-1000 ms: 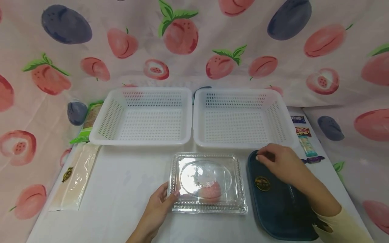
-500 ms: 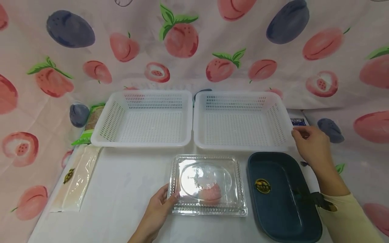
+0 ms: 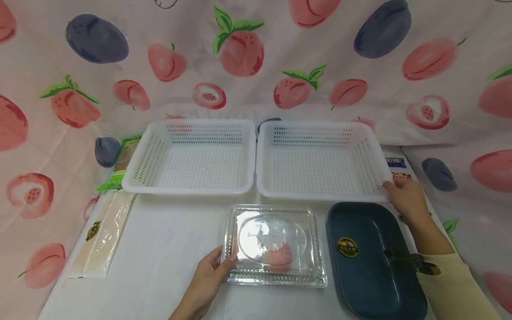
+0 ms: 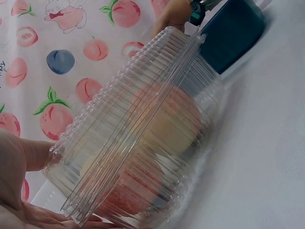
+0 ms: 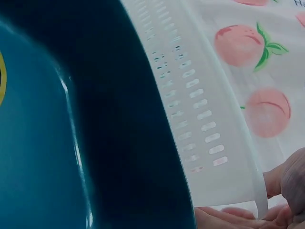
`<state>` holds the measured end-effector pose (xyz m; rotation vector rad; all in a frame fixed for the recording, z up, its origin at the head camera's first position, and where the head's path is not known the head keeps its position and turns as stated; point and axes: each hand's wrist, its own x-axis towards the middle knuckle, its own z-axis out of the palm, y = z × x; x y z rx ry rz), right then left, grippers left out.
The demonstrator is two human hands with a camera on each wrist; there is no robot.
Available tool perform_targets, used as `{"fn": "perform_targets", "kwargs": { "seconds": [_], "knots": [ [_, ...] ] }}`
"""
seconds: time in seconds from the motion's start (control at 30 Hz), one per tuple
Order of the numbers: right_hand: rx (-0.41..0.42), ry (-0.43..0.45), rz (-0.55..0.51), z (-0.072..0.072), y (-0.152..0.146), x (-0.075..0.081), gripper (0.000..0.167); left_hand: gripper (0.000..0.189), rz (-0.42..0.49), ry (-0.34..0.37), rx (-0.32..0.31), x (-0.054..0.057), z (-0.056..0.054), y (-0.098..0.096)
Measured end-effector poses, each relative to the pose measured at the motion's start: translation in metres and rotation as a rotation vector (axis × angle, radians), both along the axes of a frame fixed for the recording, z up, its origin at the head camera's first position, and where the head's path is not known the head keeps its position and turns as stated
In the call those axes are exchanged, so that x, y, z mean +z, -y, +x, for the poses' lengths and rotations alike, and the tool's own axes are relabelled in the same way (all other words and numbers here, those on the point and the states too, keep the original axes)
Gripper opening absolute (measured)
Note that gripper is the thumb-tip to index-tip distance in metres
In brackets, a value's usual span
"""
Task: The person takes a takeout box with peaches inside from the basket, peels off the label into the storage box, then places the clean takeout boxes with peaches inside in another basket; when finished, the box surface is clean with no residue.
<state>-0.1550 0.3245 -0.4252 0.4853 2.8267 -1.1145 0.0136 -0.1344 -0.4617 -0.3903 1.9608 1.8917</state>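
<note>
In the head view my left hand [image 3: 209, 275] holds the left edge of a clear plastic clamshell box [image 3: 276, 278], thumb on the lid's edge. The left wrist view shows round pink [image 4: 126, 186] and yellowish pieces inside the box, with my fingers along its lower side. My right hand [image 3: 408, 200] grips the front right corner of the right white basket [image 3: 320, 194]. In the right wrist view the thumb is at the basket's rim and the fingers lie below it. Under my right forearm stands a deep dark blue tray [image 3: 372, 249] with a round gold-and-black sticker.
A second white basket [image 3: 188, 190] stands left of the first. Left of it lie a green bag [image 3: 122, 164] of brown contents and a clear packet of pale noodle-like strips [image 3: 102, 240]. Small blue [image 3: 395, 162] and red wrapped snacks [image 3: 401, 176] lie beyond my right hand.
My right hand has moved right from over the blue tray, past the small snacks, then down onto the basket's corner. My left hand has stayed on the clamshell box.
</note>
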Motion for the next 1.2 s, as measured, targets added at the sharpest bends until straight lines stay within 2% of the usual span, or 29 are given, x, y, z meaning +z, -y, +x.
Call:
{"fn": "perform_targets", "kwargs": {
  "seconds": [0.1, 0.27, 0.57, 0.83, 1.0, 1.2],
  "knots": [
    [0.023, 0.006, -0.076, 0.001, -0.002, -0.005, 0.060, 0.088, 0.019, 0.008, -0.004, 0.001, 0.000, 0.000],
    [0.034, -0.002, -0.131, 0.001, -0.001, -0.007, 0.061, 0.086, 0.018, 0.002, -0.002, 0.003, 0.001, -0.001],
    [0.031, 0.010, -0.115, 0.005, 0.001, -0.004, 0.062, 0.077, -0.032, -0.027, 0.030, 0.001, 0.004, -0.004],
    [0.016, 0.006, -0.106, 0.004, 0.005, -0.006, 0.059, 0.067, -0.085, -0.040, 0.049, 0.004, 0.003, -0.003],
    [0.021, -0.009, -0.098, 0.004, 0.006, -0.005, 0.058, 0.066, -0.118, -0.051, 0.041, 0.014, 0.006, 0.000],
    [0.026, -0.015, -0.092, 0.005, 0.004, -0.005, 0.058, 0.061, -0.124, -0.052, 0.065, 0.033, 0.006, 0.002]
  ]
}}
